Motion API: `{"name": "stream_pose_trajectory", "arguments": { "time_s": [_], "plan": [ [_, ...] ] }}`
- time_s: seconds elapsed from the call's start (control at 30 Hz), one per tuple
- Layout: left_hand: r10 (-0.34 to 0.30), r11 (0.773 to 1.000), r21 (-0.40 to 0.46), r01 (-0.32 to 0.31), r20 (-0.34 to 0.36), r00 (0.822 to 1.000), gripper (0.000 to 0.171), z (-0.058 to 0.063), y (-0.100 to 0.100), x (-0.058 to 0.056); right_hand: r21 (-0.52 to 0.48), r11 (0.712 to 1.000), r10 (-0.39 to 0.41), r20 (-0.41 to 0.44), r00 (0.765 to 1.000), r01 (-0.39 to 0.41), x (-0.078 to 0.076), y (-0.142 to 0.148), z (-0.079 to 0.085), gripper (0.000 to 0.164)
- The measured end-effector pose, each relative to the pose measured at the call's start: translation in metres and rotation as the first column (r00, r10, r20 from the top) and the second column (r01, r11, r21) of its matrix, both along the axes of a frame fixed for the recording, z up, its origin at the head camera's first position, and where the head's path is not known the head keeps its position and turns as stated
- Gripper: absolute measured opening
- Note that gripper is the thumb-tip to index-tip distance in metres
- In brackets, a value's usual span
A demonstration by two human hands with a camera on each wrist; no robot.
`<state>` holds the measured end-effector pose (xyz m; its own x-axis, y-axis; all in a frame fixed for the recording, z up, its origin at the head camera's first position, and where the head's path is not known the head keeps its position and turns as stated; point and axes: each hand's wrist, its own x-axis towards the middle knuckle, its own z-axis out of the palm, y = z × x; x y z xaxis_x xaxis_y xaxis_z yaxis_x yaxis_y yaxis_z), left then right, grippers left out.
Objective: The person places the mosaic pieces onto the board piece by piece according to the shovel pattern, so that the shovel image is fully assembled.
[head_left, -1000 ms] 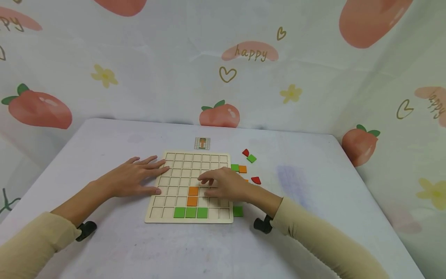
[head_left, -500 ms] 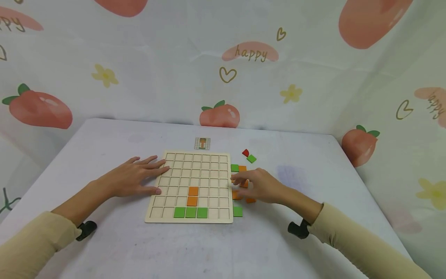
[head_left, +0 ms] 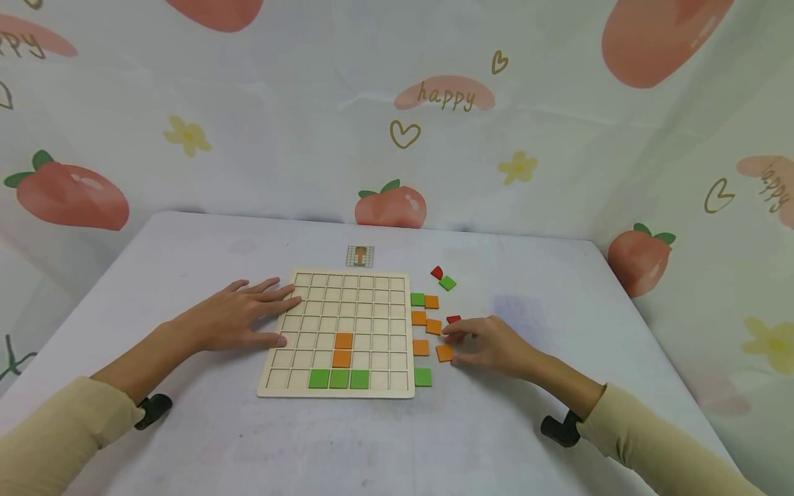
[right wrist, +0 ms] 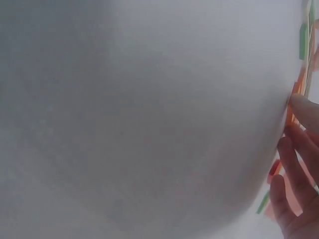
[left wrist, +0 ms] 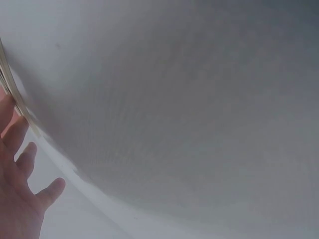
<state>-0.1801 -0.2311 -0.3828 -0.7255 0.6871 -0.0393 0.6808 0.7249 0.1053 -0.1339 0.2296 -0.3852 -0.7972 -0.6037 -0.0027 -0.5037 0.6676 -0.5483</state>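
Note:
A pale wooden grid board [head_left: 310,320] lies on the table in the head view. Three green square tiles [head_left: 339,379] line its near row, and orange tiles [head_left: 342,358] fill two cells above the middle one. My left hand [head_left: 232,318] rests on the board's left edge with fingers spread, as the left wrist view also shows. Off the right side, my right hand [head_left: 493,348] is lowered around a loose orange tile [head_left: 444,353]. The thumb is at the tile's right side and the index fingertip lies beyond its far edge, so no firm pinch shows.
More loose orange tiles [head_left: 420,348] and green tiles [head_left: 423,377] lie along the board's right edge. Red rounded pieces [head_left: 437,273] sit farther right, one partly behind my right hand. A small pattern card [head_left: 360,256] lies beyond the board.
My right hand has moved from over the board to the right, past its edge, down to a loose orange tile. The left hand has stayed in place.

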Motion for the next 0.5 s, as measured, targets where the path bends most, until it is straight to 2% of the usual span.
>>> {"name": "stream_pose_trajectory", "arguments": {
  "time_s": [0.23, 0.5],
  "plan": [
    [-0.003, 1.0, -0.002, 0.003, -0.007, 1.0, 0.074, -0.0002, -0.0007, 0.0, -0.009, 1.0, 0.003, -0.033, 0.999, -0.004, 0.0008, 0.0011, -0.0026, 0.039],
    [-0.005, 1.0, -0.007, 0.005, -0.01, 1.0, 0.075, -0.0012, -0.0009, -0.0003, 0.004, 1.0, 0.011, -0.031, 0.999, -0.01, -0.0023, -0.0012, -0.0014, 0.038]
  ]
}}
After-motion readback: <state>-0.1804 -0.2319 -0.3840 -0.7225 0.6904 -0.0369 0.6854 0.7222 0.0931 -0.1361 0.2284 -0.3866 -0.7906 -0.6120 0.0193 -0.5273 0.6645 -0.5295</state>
